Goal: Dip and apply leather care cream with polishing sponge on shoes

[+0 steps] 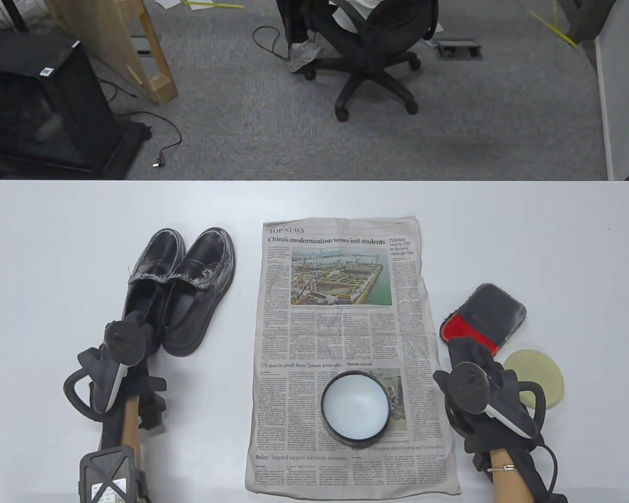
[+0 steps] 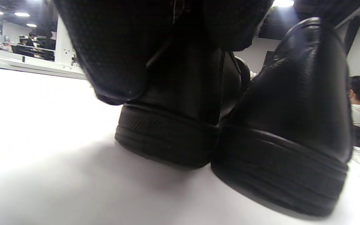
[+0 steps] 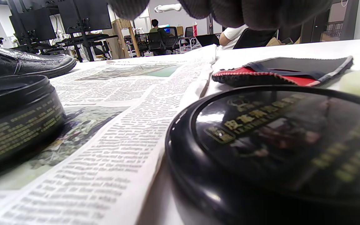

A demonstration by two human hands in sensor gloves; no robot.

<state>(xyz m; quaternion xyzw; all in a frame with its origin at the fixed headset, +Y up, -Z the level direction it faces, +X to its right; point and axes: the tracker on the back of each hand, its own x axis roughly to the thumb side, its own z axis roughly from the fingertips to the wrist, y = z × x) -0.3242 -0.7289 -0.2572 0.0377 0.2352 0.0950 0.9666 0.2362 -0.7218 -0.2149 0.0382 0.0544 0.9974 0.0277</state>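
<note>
Left hand hides the shoe heel — grip unclear — sponge half-covered.

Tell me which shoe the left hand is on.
The left shoe, the outer one of the pair, farther from the newspaper. The left hand sits at its heel; the right shoe lies untouched beside it.

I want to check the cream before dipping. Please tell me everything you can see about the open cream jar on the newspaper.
The cream jar is a low round tin with a black wall and pale gold print on its side, seen in the right wrist view. It stands upright and open on the lower part of the newspaper, filled with smooth, pale whitish cream. Its black lid lies flat on the table, off the paper's right edge, under the right hand. No hand touches the jar.
</note>
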